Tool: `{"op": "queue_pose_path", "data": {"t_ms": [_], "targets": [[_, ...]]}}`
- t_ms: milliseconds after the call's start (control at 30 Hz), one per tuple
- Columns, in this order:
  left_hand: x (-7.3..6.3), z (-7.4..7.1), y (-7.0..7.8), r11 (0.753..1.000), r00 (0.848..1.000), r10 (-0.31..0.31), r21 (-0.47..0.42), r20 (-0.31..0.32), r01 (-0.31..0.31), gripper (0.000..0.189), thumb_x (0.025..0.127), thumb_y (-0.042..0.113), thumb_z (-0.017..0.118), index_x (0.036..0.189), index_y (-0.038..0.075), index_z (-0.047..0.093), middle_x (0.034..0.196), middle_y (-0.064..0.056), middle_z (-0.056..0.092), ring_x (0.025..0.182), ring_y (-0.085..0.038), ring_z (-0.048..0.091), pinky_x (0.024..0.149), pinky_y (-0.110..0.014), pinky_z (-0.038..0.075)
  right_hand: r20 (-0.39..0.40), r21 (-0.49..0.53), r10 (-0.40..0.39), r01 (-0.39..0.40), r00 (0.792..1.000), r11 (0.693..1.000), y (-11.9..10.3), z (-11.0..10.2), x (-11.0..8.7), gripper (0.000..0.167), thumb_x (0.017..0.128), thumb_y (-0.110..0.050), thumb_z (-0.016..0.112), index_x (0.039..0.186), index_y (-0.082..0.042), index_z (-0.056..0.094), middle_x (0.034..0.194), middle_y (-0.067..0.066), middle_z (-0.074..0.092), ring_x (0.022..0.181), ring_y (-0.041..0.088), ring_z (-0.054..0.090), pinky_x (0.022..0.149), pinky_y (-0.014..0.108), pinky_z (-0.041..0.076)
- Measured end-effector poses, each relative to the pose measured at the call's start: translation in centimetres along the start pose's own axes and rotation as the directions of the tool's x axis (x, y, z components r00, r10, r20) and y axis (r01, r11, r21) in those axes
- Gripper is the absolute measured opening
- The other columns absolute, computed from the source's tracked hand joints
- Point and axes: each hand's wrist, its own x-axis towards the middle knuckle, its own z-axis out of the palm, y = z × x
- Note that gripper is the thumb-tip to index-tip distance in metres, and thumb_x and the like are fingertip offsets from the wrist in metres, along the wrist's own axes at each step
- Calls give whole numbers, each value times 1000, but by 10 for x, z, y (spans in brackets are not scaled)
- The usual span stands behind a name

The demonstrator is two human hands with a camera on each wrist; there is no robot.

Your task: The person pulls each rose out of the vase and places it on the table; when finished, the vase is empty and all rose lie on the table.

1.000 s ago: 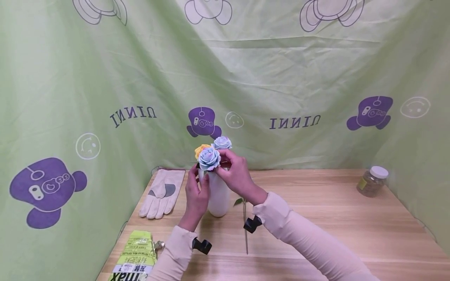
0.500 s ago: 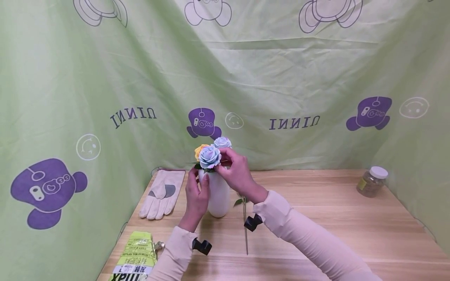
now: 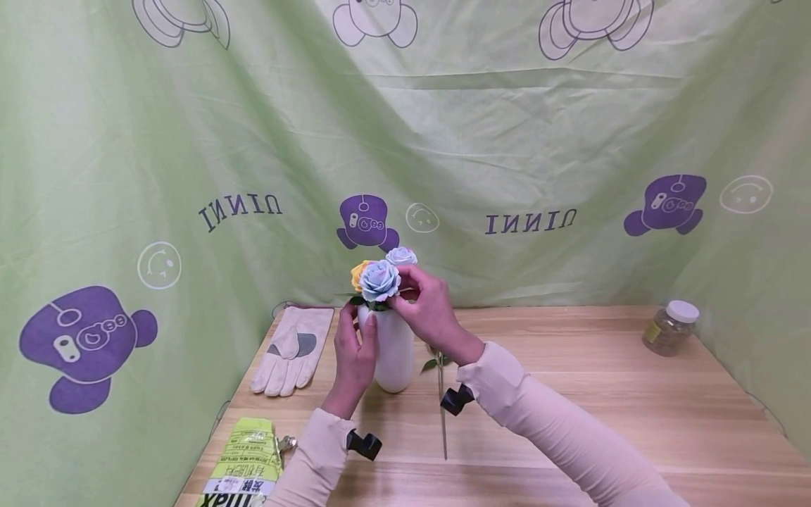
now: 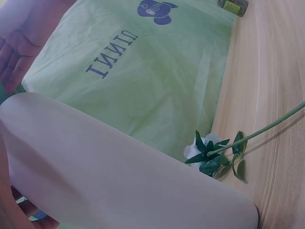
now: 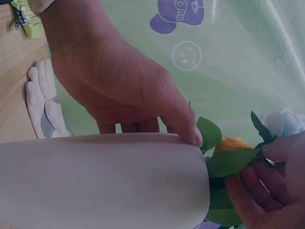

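Note:
A white vase (image 3: 394, 352) stands upright on the table, gripped near its rim by my left hand (image 3: 355, 355). Its thumb lies along the side facing me in the head view. Just above the rim, my right hand (image 3: 434, 310) pinches the front light-blue rose (image 3: 379, 280) under its bloom. Beside that bloom are a yellow rose (image 3: 358, 274) and, further back, a second light-blue rose (image 3: 402, 255). Green leaves (image 5: 231, 162) fill the vase's mouth in the right wrist view. The stems inside the vase are hidden.
A loose flower stem (image 3: 443, 408) lies right of the vase; its pale bloom (image 4: 195, 152) shows in the left wrist view. At left are a white work glove (image 3: 294, 352), a green fertilizer bag (image 3: 243, 458) and a small metal object (image 3: 287, 443). A lidded jar (image 3: 671, 327) stands far right.
The front blue rose has shifted slightly right and up, its bloom turning a little. More green leaf shows at the vase's rim. My left hand has kept its place on the vase.

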Motion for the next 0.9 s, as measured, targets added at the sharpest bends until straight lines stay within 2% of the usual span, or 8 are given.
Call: {"op": "queue_pose_path", "data": {"t_ms": [333, 633, 900], "targets": [[-1, -1, 1, 1000, 1000, 12, -18, 0, -12, 40, 100, 14, 55, 137, 0, 47, 127, -21, 59, 119, -29, 56, 98, -53, 50, -24, 24, -25, 26, 999, 999, -1, -2, 3, 36, 80, 8, 71, 116, 7, 65, 109, 25, 72, 95, 35, 73, 81, 28, 61], [0, -1, 2, 1000, 1000, -5, 7, 24, 5, 45, 102, 19, 53, 142, 0, 43, 132, -22, 57, 123, -34, 55, 101, -54, 49, -36, 19, -28, 29, 999, 999, -6, -4, 5, 37, 80, 7, 72, 116, 7, 65, 111, 26, 72, 97, 36, 73, 82, 31, 61], [-1, -1, 1, 1000, 1000, 0, -20, 19, 1, 44, 102, 17, 53, 141, 1, 44, 135, -21, 57, 126, -33, 54, 102, -56, 49, -47, 22, -52, 53, 998, 998, -9, -7, 6, 38, 80, 8, 72, 117, 7, 65, 114, 25, 71, 98, 36, 73, 81, 30, 61]]}}
